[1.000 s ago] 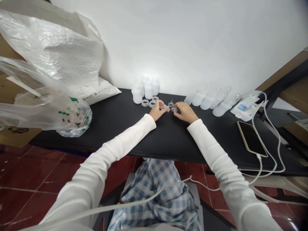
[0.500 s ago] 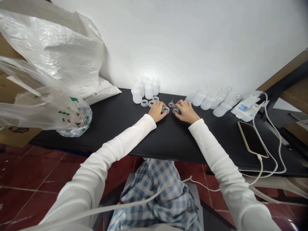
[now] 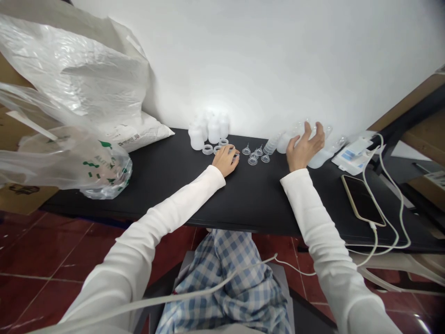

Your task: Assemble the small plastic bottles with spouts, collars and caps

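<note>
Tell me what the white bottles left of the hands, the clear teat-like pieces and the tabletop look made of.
White bottles: probably plastic, matte, judging by their milky, soft shading.
Teat-like pieces: perhaps silicone or soft plastic, see-through; the black tabletop shows through.
Tabletop: smooth, low sheen; laminate or painted board, uncertain.

Squat, cloudy-white bottles (image 3: pixel 196 139) look like smooth, matt plastic, while small, clear, pointed discs (image 3: pixel 253 161) look smooth and glossy. The long black surface (image 3: pixel 156 181) appears matt; dark-red square floor tiles (image 3: pixel 28 253) shine.
</note>
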`<state>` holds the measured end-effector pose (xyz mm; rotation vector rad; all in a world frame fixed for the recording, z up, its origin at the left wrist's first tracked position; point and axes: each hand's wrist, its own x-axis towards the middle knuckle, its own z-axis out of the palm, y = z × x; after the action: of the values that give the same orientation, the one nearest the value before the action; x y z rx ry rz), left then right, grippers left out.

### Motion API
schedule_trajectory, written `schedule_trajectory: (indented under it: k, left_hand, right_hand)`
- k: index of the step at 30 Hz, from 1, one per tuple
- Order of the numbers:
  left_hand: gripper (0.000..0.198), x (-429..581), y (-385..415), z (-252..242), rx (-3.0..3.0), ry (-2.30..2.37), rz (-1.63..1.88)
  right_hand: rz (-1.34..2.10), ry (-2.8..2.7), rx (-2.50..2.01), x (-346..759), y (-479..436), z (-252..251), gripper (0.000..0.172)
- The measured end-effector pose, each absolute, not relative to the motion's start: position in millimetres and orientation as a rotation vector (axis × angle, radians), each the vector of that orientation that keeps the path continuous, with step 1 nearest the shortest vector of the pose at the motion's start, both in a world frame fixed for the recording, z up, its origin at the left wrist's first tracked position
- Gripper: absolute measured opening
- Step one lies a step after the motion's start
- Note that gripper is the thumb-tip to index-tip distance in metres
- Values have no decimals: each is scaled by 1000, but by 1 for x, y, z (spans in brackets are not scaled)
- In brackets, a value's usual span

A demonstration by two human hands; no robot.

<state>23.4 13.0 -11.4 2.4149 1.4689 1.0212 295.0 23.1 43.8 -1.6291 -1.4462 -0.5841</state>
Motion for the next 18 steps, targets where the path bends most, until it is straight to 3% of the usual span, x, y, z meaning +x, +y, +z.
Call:
schedule_trajectory:
  k: [6,11,18]
  left_hand:
    - [23,20,17,-9,2485,1493,893]
    - [33,19,16,-2,2526,1597,757]
    - [43,17,18,-4,2545,1598,773]
  right_hand:
    - [-656,-1161,-1792,328,19,50,56]
    - [-655,-1110,-1877,342,20,44,60]
    - [-682,-1074,-1768,363,33,30,42]
